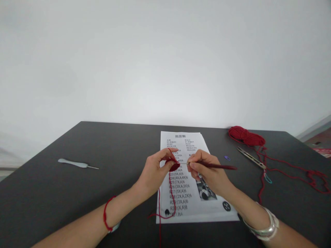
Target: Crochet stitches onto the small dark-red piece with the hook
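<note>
Pinched between thumb and fingers of my left hand (156,169) is a small piece of dark red crochet work (174,167). Red yarn (170,186) runs over the left index finger, and strands hang down across the paper. My right hand (208,167) grips a crochet hook (219,166) with a dark red handle, much like a pen. Its thin metal shaft points left, and the tip meets the crochet piece; whether it passes through a stitch is too small to tell. Both hands are above a printed pattern sheet (178,199).
A grey-handled crochet hook (73,163) lies at the left of the dark table (116,144). To the right are a red yarn skein (245,135) with loose strands, thread snips (250,157) with a teal loop, and a purple stitch marker (227,158). A white wall stands behind.
</note>
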A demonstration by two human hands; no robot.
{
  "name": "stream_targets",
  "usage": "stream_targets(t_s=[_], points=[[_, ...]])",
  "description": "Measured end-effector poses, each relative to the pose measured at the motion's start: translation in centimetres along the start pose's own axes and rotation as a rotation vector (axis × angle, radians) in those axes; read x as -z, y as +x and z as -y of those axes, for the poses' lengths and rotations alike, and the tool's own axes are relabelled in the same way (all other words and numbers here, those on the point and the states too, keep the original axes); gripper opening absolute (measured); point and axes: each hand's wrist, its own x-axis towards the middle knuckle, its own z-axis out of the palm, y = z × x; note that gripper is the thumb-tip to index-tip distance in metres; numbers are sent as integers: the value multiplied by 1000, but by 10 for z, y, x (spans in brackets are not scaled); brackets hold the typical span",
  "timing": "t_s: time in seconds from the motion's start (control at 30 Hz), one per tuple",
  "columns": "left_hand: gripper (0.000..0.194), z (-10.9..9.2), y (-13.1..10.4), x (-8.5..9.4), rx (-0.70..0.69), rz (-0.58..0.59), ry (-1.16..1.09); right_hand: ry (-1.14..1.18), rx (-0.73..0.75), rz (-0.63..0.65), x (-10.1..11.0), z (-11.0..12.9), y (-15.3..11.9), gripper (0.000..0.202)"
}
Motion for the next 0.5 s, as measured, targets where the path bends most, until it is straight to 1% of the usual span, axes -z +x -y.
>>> stream_targets(t_s=[0.07,0.1,0.13,0.17,0.2,0.23,0.3,0.33,0.37,0.4,0.43,0.47,0.5], points=[[15,-4,-2,-1,-11,0,-53,213,-59,-22,-5,-3,2,12],[15,-5,-3,-2,-3,-7,-90,245,-49,-28,-7,-4,2,12],[14,-6,-5,-3,18,-13,-133,212,-12,-35,-10,-5,2,11],[11,-6,-7,-5,51,-14,-188,118,61,-41,-12,-6,1,10],[9,-6,-8,-7,94,-5,-254,-29,166,-41,-13,-7,-1,8],[15,-5,-10,-9,140,8,-331,-216,302,-29,-14,-8,-2,7],[34,-4,-12,-12,224,36,-492,-628,587,9,-16,-10,-5,12],[40,-3,-12,-13,251,46,-560,-809,705,24,-16,-12,-7,14],[42,-3,-12,-14,270,47,-613,-953,790,27,-17,-13,-7,16],[41,-3,-12,-14,282,45,-651,-1054,839,18,-17,-14,-8,17],[40,-4,-11,-13,294,43,-684,-1101,861,-1,-18,-16,-9,17],[39,-4,-11,-13,312,45,-713,-1090,863,-17,-18,-17,-9,18],[40,-5,-10,-12,334,50,-741,-1022,849,-26,-19,-18,-9,19]])
